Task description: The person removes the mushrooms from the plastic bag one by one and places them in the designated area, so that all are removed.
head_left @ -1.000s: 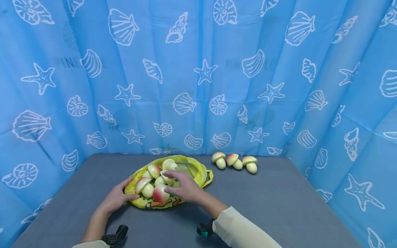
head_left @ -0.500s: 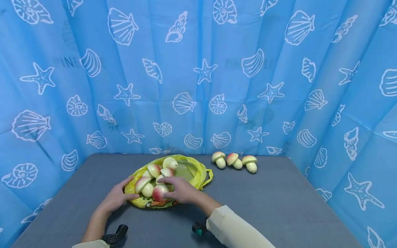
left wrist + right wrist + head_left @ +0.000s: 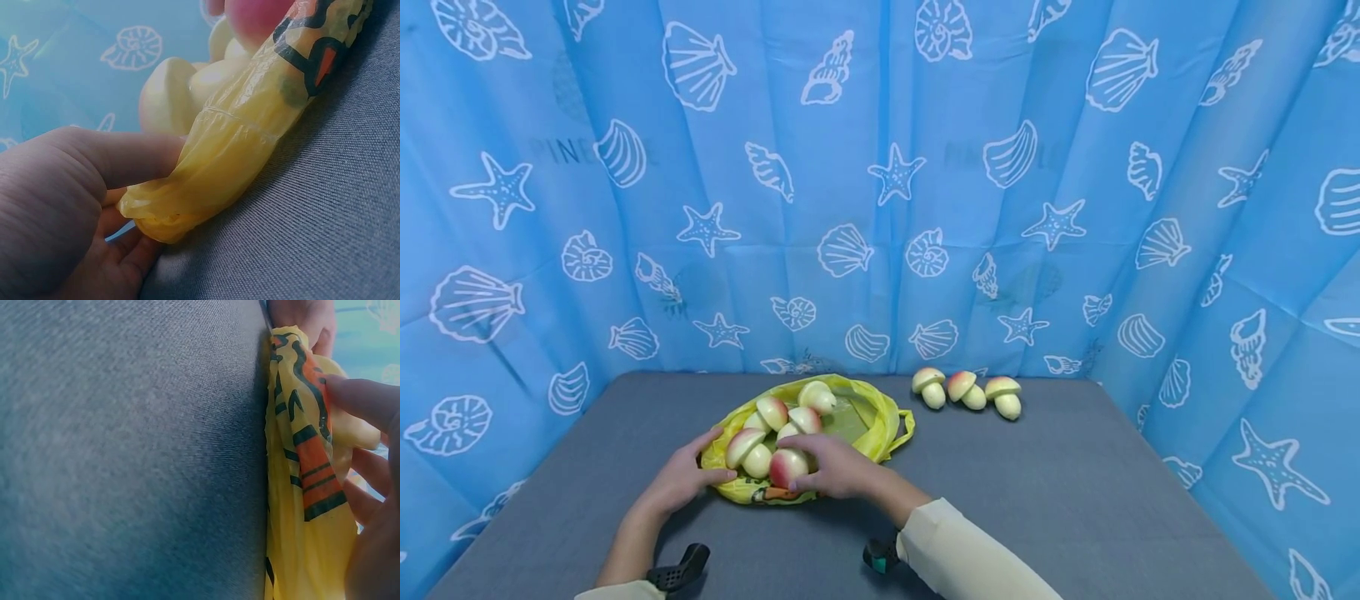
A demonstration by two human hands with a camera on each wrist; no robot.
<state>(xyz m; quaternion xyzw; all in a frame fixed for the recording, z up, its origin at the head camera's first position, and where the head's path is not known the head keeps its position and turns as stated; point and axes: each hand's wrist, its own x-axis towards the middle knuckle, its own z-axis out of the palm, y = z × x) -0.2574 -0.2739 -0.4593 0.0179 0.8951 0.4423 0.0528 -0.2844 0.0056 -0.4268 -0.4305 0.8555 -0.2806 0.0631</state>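
An open yellow plastic bag (image 3: 868, 400) with dark and orange print lies on the table, holding several toy mushrooms with cream stems and pink-tinged caps. My left hand (image 3: 683, 473) is at its left end; in the left wrist view the thumb (image 3: 140, 156) lies inside the rim and the fingers outside, pinching the plastic. My right hand (image 3: 835, 467) reaches over the front rim, with thumb and fingers around a toy mushroom (image 3: 784, 468) whose cap is deep pink. In the right wrist view, the printed bag side (image 3: 312, 456) partly hides that mushroom (image 3: 359, 434).
Three more toy mushrooms (image 3: 966, 390) lie in a row at the table's back right. A bag handle (image 3: 904, 429) sticks out to the right. Behind the grey table (image 3: 1037, 500) hangs a blue curtain (image 3: 880, 208) with white shell prints.
My right hand has moved slightly left and down and closed around the pink-capped mushroom. The rearmost mushroom in the bag has shifted a little to the right. My left hand stays put.
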